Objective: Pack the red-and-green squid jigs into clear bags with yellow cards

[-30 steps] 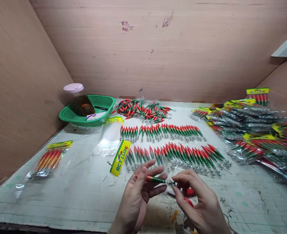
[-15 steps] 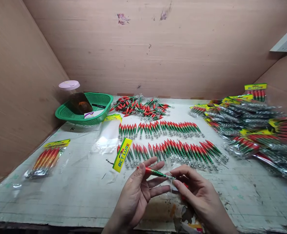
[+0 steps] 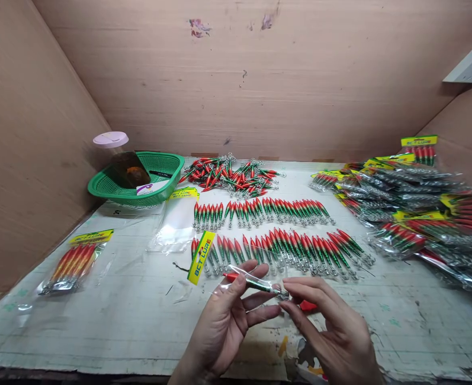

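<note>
A red-and-green fishing lure [image 3: 255, 284] lies across the fingers of my left hand [image 3: 230, 315], held under the thumb with its hooks to the right. Clear film of a plastic bag lies over the lure, and the bag's yellow "BCT LURE" header [image 3: 201, 258] sticks out at upper left. My right hand [image 3: 332, 326] has thumb and index finger around the hook end. A red piece [image 3: 308, 306] shows behind the right fingers; whether they hold it I cannot tell. Just beyond both hands, rows of similar lures [image 3: 300, 248] lie on the table.
Behind the rows is a loose heap of lures [image 3: 231, 176]. Empty header bags [image 3: 175, 227] lie left of them, near a green basket [image 3: 139, 199] with a lidded cup [image 3: 125, 166]. Packed lures [image 3: 400, 192] pile up at right; another pack [image 3: 75, 259] lies left. Board walls [image 3: 236, 80] surround the table.
The clear film has come over the lure in my left hand. My right fingertips have parted a little at the hook end. The view has shifted slightly.
</note>
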Demonstrator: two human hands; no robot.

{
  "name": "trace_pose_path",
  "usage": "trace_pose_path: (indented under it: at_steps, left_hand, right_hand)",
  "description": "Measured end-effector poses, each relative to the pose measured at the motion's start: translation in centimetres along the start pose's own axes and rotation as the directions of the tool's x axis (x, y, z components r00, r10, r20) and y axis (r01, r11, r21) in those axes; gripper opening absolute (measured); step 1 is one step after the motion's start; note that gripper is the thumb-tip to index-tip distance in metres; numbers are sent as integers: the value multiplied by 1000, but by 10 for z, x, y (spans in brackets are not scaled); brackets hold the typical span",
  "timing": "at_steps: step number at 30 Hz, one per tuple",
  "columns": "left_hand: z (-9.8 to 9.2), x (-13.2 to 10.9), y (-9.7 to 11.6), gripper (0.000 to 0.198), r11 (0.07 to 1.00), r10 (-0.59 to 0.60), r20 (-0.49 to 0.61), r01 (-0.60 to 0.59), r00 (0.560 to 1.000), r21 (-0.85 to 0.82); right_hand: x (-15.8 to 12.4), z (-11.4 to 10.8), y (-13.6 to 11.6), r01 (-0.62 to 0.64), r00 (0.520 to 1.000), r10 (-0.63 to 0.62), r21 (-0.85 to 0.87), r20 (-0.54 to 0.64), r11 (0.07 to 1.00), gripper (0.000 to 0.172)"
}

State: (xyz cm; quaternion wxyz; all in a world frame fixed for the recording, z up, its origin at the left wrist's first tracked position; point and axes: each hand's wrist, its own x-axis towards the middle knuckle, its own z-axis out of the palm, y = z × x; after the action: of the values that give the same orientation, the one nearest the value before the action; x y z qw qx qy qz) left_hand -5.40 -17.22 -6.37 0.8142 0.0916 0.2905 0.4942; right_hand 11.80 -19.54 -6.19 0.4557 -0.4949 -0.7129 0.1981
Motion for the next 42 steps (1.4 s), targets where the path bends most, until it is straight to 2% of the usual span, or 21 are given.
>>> trace_pose_path:
  at_steps: [3,5,8,11,17,21,26,32,34,35,38,40,41,42]
  left_hand:
    - [-1,-1,-1,28,1000,1,26,-1,1000,-8]
    - [-1,-2,-3,30,999,32,62,-33,998,20]
    - [1,-5,-4,36,992,97,114,-105,989,66]
    - [2,-7,-4,36,984,143,72,-150,987,93]
    - [3,-4,-3,34,981,191,-75,-188,979,49]
    - [7,-7,-3,36,976,196,-120,-182,973,115]
    - [5,-10,-3,40,964,186,-57,-172,981,201]
    - [-3,-7,-3,44,951,168,42,-173,985,255]
    - [-3,-6,-4,42,953,168,27,-169,985,250]
    - [-3,-5,-5,41,958,163,15,-162,987,236]
    - [0,-2,-8,37,980,131,-20,-126,991,154]
    - [1,1,-9,36,991,101,-42,-97,994,91]
    - [1,2,-9,37,994,92,-55,-89,994,65]
    - [1,3,-9,38,996,87,-65,-84,994,43]
  right_hand:
    - [1,0,1,-45,999,45,1,-26,999,14]
    - [2,1,2,-135,991,133,71,26,988,10]
    - [1,3,1,-290,956,272,202,113,936,13]
    - [0,7,-1,-374,927,346,291,143,881,19]
    - [-2,12,2,-386,922,354,334,155,860,22]
    - [1,12,1,-415,910,382,355,164,838,25]
    - [11,8,-2,-523,852,452,420,263,741,30]
    - [18,5,0,-566,821,401,483,407,668,33]
    - [18,8,0,-527,844,378,460,380,715,32]
    - [17,10,1,-473,876,355,428,328,770,30]
    - [14,17,1,-172,984,157,243,79,955,20]
    - [12,19,0,39,999,-36,106,-22,994,9]
    - [11,19,0,100,995,-98,66,-33,993,2]
    - [11,18,0,127,992,-126,46,-26,991,4]
